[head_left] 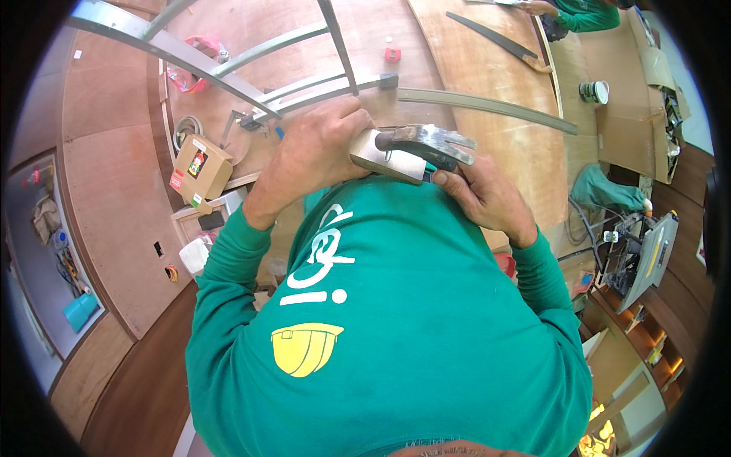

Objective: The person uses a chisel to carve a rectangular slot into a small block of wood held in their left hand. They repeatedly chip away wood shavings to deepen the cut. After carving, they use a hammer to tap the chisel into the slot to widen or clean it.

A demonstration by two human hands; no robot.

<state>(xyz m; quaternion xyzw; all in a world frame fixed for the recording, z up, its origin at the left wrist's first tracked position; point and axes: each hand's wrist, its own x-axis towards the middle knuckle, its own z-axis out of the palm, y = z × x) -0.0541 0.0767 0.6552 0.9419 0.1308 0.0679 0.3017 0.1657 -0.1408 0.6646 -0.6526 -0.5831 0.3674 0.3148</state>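
Close to my chest, a claw hammer (430,141) lies with its metal head over a pale wooden block (388,161). My left hand (324,141) is closed around the block's left end. My right hand (483,190) is closed at the hammer's right side, its thumb pressed on a dark, teal-edged part that looks like the handle grip. Most of the handle is hidden under the head and my fingers. A thin bent metal piece, perhaps a nail, shows on the block's pale face just below the hammer head.
Ahead on the left stands a metal ladder (259,57). A handsaw (495,39) and a red tape measure (392,55) lie on wooden boards. A long strip (487,107) crosses them. At left sits a cardboard box (202,171); at right, a saw machine (647,259). Another person (586,15) works far right.
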